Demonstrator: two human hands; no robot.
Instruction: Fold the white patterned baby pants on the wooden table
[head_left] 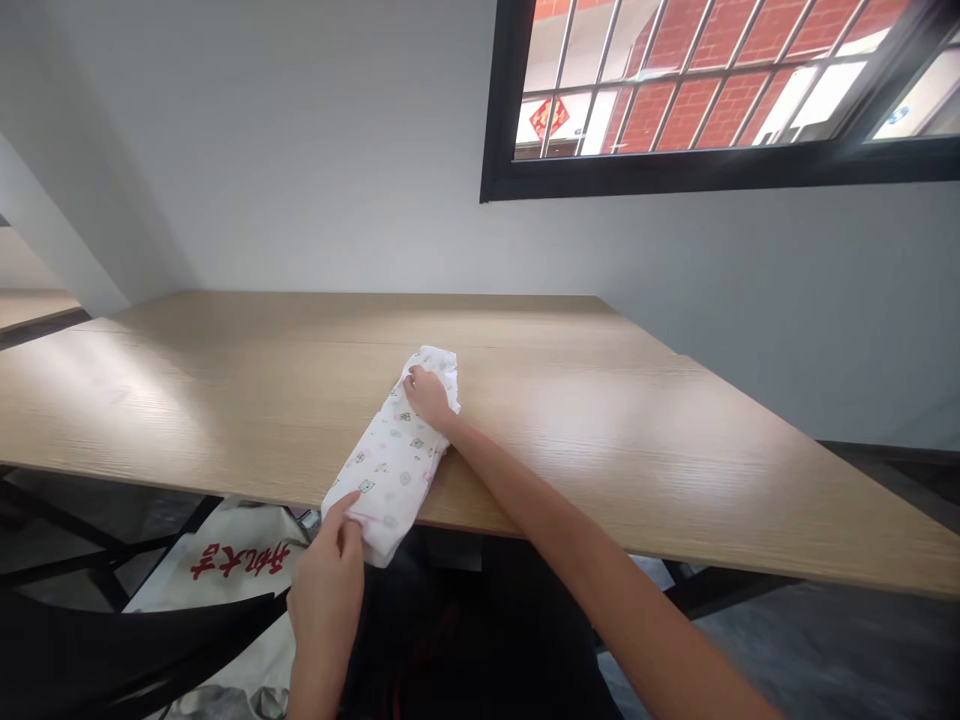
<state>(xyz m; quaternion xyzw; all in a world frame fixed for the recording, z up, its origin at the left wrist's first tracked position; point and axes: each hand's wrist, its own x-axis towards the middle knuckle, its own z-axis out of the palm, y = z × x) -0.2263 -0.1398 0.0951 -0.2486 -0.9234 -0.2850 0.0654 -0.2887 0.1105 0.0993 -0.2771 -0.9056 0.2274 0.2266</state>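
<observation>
A folded white cloth (397, 455) with small printed figures lies at a slant over the table's front edge. Its far end is gathered and ruffled, and its near end hangs a little past the edge. My left hand (330, 560) pinches the near left corner between thumb and fingers. Across the far end lies my right hand (429, 394), its fingers curled into the fabric by the left side. Whether the cloth is a garment I cannot tell.
The cloth rests on a light wooden table (585, 420) with a wall behind it. Below the front edge, at left, are a white bag (240, 550) with red characters and a black chair (127, 640). A barred window (697, 90) is at upper right.
</observation>
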